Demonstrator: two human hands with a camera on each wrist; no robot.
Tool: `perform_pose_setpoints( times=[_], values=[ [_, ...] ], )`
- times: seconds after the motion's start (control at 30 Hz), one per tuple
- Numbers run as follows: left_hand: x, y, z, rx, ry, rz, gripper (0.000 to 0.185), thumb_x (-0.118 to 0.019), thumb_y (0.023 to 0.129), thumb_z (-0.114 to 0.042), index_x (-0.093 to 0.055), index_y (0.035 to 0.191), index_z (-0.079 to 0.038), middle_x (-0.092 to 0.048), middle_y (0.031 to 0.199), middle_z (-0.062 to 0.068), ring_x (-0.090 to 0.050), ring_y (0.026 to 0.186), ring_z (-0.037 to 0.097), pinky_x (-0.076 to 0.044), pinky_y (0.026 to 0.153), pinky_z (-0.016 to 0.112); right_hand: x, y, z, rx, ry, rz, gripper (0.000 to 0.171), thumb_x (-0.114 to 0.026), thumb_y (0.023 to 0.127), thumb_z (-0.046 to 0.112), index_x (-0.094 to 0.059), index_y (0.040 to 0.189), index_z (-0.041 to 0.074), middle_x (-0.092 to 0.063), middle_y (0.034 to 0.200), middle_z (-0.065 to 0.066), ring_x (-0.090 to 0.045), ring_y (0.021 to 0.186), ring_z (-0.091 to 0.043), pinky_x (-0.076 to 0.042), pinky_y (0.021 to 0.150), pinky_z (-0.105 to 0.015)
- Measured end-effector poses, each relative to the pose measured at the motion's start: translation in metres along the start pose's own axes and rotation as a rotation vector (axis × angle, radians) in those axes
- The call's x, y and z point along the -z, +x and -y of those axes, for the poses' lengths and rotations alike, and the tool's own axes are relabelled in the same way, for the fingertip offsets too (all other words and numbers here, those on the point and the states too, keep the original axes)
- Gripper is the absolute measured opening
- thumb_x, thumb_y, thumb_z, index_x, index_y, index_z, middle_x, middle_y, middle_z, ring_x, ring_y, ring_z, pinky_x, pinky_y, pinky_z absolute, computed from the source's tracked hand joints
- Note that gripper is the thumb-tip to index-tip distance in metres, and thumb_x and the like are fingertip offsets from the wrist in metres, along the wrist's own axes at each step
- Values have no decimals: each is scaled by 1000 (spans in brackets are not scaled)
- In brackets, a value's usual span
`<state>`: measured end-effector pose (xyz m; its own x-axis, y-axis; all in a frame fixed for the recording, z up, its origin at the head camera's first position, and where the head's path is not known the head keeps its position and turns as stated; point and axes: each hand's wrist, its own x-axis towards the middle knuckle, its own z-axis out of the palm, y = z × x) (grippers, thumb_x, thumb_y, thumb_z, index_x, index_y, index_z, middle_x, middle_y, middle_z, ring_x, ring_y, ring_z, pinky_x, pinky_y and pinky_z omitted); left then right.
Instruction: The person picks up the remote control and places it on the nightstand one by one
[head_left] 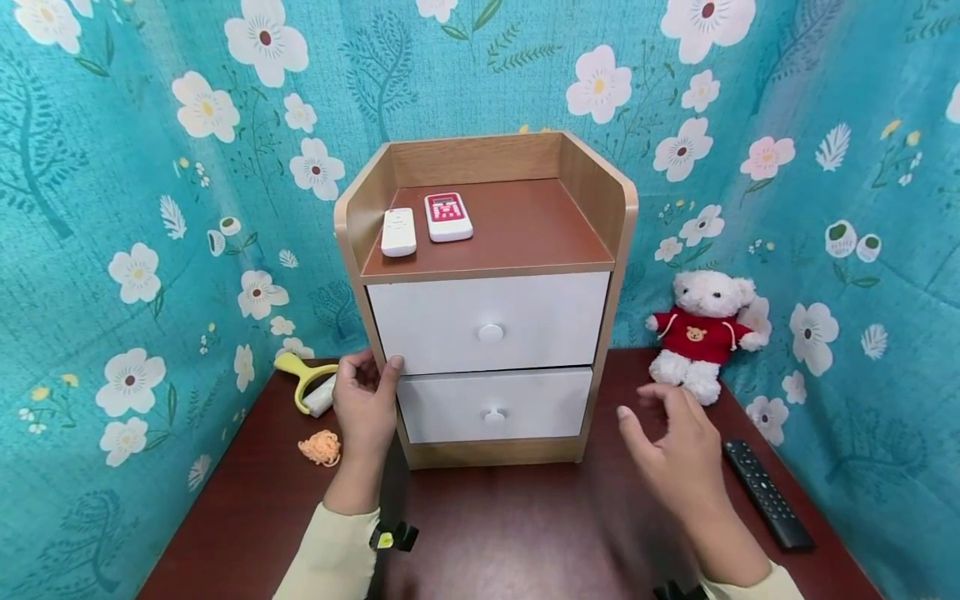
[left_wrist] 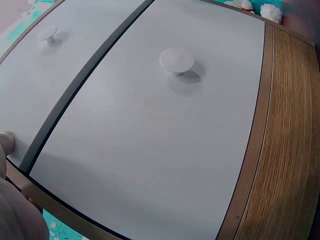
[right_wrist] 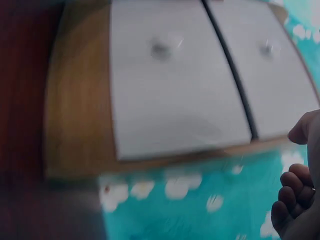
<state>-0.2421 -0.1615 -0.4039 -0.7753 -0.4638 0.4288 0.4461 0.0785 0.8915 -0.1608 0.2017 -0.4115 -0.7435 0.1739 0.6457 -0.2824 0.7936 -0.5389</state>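
Note:
A small wooden cabinet (head_left: 495,454) with two white drawers stands upright on the dark table. The upper drawer (head_left: 435,325) and the lower drawer (head_left: 442,408) each have a round knob; both sit in the cabinet front. My left hand (head_left: 367,408) grips the cabinet's left side edge, its thumb (left_wrist: 6,142) on the front near the gap between the drawers. My right hand (head_left: 678,450) hovers to the right of the cabinet, fingers loosely bent, nothing in it. In the right wrist view its fingers (right_wrist: 290,195) show apart from the cabinet's side.
On the cabinet top lie a white remote (head_left: 399,232) and a white-and-red remote-like device (head_left: 448,217). A yellow-handled peeler-like tool (head_left: 303,371) and an orange tangle (head_left: 321,448) lie at left. A teddy bear (head_left: 697,333) in red and a black remote (head_left: 767,493) are at right.

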Motion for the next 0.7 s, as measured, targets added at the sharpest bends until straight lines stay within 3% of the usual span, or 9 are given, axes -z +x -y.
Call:
perform_pose_setpoints(
  times=[0.23,0.43,0.7],
  values=[
    [-1,-1,-4,-1,18,3,38,-77,90,-4,-55,116,12,-61,101,5,-60,91,15,-50,77,18,19,-21,-55,-204,-171,84,44,-81,87,30,-63,118,4,-61,109,-18,-57,98,-33,-44,79,-51],
    [-1,0,2,-3,10,3,39,-79,90,-11,-56,115,7,-61,101,2,-60,93,15,-50,78,17,41,-35,-116,-322,-320,202,52,-81,86,30,-61,119,-6,-57,110,-29,-53,99,-43,-43,81,-61],
    [2,0,6,-17,9,4,42,-81,89,-20,-57,114,4,-62,102,3,-62,94,17,-51,78,18,72,-46,-186,-606,-431,413,86,-79,84,47,-48,126,-20,-54,102,-38,-54,89,-45,-45,74,-57]
  ],
)
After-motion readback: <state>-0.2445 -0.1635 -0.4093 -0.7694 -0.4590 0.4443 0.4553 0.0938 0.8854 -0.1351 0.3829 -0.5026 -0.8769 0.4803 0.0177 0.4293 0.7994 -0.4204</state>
